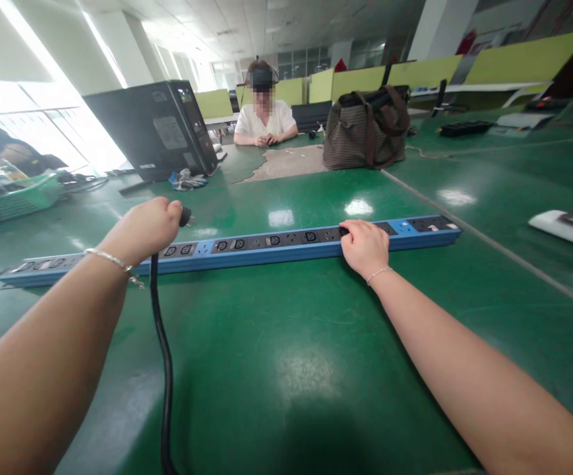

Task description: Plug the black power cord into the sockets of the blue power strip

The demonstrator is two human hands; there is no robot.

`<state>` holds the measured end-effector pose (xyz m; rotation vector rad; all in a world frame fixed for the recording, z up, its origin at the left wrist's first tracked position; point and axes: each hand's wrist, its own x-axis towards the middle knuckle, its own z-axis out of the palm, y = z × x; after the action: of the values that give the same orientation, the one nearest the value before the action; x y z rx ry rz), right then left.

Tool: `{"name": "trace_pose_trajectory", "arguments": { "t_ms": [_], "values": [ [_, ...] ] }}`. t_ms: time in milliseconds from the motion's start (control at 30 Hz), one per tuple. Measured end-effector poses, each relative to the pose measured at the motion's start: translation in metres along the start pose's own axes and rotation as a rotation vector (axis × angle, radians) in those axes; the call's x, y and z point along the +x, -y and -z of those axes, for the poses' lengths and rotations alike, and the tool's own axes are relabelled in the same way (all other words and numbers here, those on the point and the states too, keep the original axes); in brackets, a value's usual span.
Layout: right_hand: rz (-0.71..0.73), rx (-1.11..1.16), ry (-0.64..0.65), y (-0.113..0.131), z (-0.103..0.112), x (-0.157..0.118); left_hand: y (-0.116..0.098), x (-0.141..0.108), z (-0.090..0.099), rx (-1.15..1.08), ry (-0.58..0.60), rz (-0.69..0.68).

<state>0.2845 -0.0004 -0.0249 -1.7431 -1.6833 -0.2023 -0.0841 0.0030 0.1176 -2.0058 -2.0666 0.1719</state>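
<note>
A long blue power strip with black sockets lies across the green table. My left hand is closed around a black power plug, its metal prongs facing right, just above the strip's left part. From that hand a thick black cable hangs down toward the table's near edge. My right hand grips the strip right of its middle, thumb and fingers over its edges. The sockets under that hand are hidden.
Behind the strip stand a black computer case, a crumpled glove and a brown bag. A person sits across the table. At left is a green basket; at right, a white device.
</note>
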Motion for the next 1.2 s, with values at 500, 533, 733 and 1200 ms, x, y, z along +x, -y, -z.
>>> {"name": "trace_pose_trajectory", "arguments": {
  "t_ms": [500,533,733,1200],
  "values": [
    [-0.002,0.003,0.009,0.0,0.0,0.0,-0.096,0.009,-0.01,-0.31,0.235,-0.08],
    [-0.004,0.002,0.012,0.0,0.0,0.0,-0.099,0.011,-0.012,-0.306,0.24,-0.085],
    [-0.016,-0.005,0.014,0.0,-0.001,0.0,-0.109,0.021,-0.019,-0.277,0.205,-0.089],
    [-0.016,0.0,-0.005,-0.001,-0.003,0.0,-0.117,0.028,-0.022,-0.134,0.182,-0.125]
  ]
}}
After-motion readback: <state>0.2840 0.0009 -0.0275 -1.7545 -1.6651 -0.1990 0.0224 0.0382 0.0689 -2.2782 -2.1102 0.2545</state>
